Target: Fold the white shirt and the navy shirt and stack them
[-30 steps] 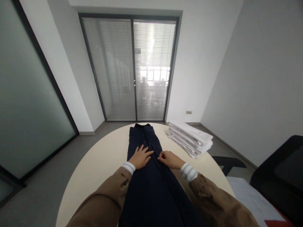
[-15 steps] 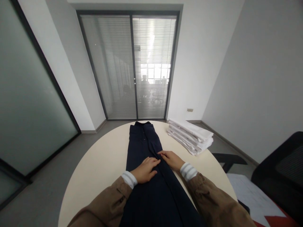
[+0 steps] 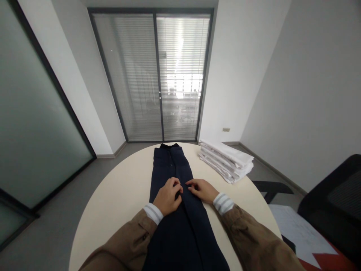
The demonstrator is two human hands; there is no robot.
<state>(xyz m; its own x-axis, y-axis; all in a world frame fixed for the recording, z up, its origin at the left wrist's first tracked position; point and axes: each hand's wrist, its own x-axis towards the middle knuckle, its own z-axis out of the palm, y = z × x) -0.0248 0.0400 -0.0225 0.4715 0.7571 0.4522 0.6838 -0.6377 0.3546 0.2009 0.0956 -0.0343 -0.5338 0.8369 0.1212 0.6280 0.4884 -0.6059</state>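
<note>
A dark navy buttoned garment (image 3: 169, 162) lies folded lengthwise across the table, collar at the far end and lower part running out of view at the bottom. Along it runs a fold edge, close to the middle. My left hand (image 3: 169, 195) has its fingers curled at this edge, with the fabric pinched there, though the fingertips are partly hidden. My right hand (image 3: 203, 190) rests over the garment's right side, thumb and forefinger apart, holding nothing. Whether its fingertips touch the cloth I cannot tell.
The round cream table (image 3: 118, 188) carries a stack of folded white cloths (image 3: 225, 160) at the back right. A black office chair (image 3: 335, 199) stands to the right, with white and red material (image 3: 301, 229) on its seat. Behind are glass panels with blinds (image 3: 180, 75).
The garment's right-hand layer has shifted leftward, bringing its fold edge nearer the middle. My left hand has curled from lying flat. My right hand's thumb and forefinger have parted.
</note>
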